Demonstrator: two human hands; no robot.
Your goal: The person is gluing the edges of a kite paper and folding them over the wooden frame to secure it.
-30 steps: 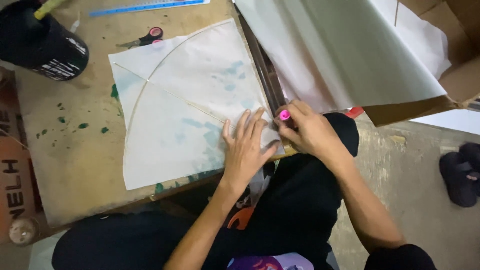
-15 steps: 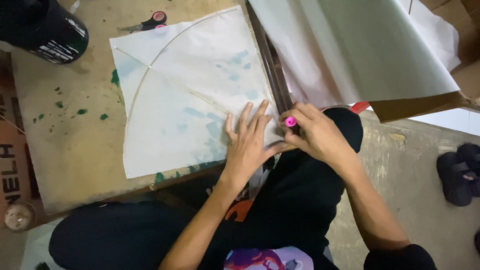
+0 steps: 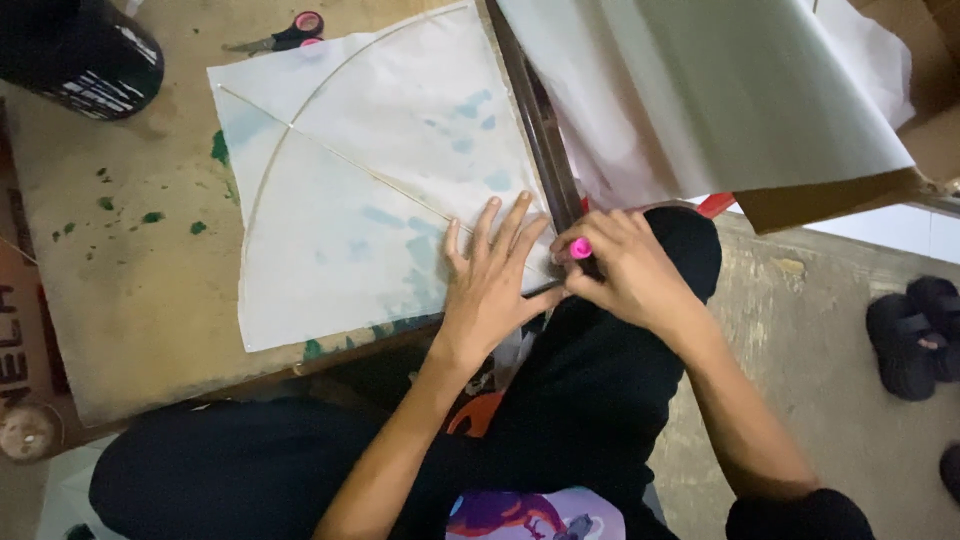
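Observation:
A white paper kite (image 3: 370, 190) with thin bamboo sticks lies flat on a brown wooden board (image 3: 130, 260). My left hand (image 3: 492, 275) presses flat, fingers spread, on the kite's near right corner. My right hand (image 3: 625, 268) is closed around a small pink-capped tool (image 3: 581, 248) held at that same corner, beside a dark ruler-like strip (image 3: 540, 130) that runs along the kite's right edge.
A stack of large white paper sheets (image 3: 700, 90) curls up at the right. Pink-handled scissors (image 3: 285, 33) lie at the board's far edge, a black container (image 3: 85, 55) at the far left. Dark sandals (image 3: 915, 335) sit on the concrete floor at right. My dark-clothed legs fill the bottom.
The view has shifted slightly, so the kite sits higher and further right in the picture. Both hands stay at the kite's corner, the left spread flat, the right still on the pink tool.

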